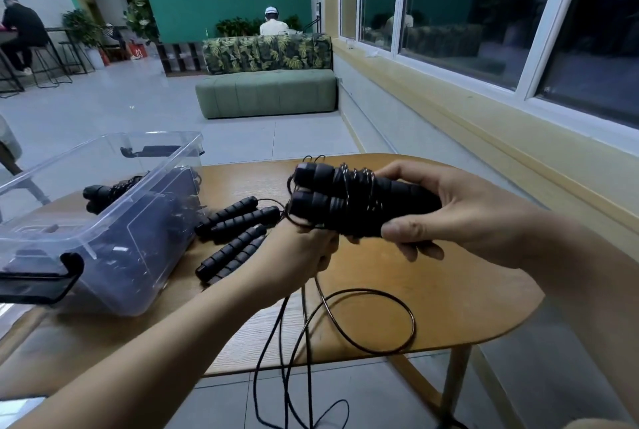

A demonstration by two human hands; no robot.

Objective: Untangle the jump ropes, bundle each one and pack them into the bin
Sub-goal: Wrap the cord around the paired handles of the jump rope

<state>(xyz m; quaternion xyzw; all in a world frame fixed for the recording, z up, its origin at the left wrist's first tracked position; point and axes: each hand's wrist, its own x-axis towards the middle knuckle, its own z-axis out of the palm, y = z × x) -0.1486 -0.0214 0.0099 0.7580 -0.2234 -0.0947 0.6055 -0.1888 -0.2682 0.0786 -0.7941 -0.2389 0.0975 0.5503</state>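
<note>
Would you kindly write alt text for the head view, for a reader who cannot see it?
The right hand grips two black jump-rope handles, cord partly wound round them, above a wooden table, while the left hand holds the loose cord. More handles lie beside a clear plastic bin at left.

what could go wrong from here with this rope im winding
The loose cord trails off the table edge toward the floor, so it may snag or kink as it is drawn up.
The wraps round the paired handles look slack and could slide off if the right hand or left hand eases.
The cord might also catch the spare handles lying nearby.
</note>
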